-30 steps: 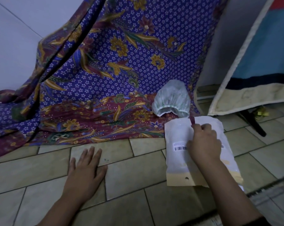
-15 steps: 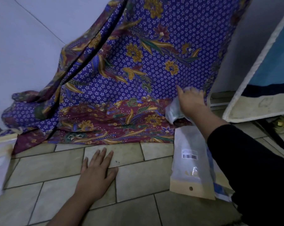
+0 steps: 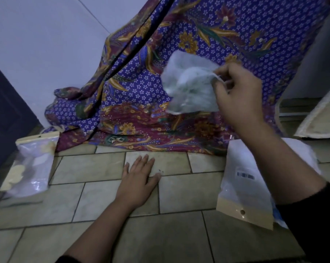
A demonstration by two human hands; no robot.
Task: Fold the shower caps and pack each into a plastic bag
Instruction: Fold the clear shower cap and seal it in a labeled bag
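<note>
- The right grip [image 3: 236, 95] pinches the cap [image 3: 188, 82] by its rim, in the air over the cloth [image 3: 133, 103].
- The left grip [image 3: 139, 179] lies released, flat on the floor [image 3: 95, 202].
- Best, I judge: lay the cap on bare tiles, fold with both hands, narrower than the bag mouth.
- A flat bag [image 3: 242, 190] lies under the right forearm; a filled bag [image 3: 35, 160] sits near the floor's left edge.
- The draped cloth crowds the far side.

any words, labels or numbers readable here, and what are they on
No text can be read.
White barcode sticker on the white plastic bag with tan header at right: bars only, any digits too blurred.
Clear plastic bag with tan header at left: no print shows.
</note>
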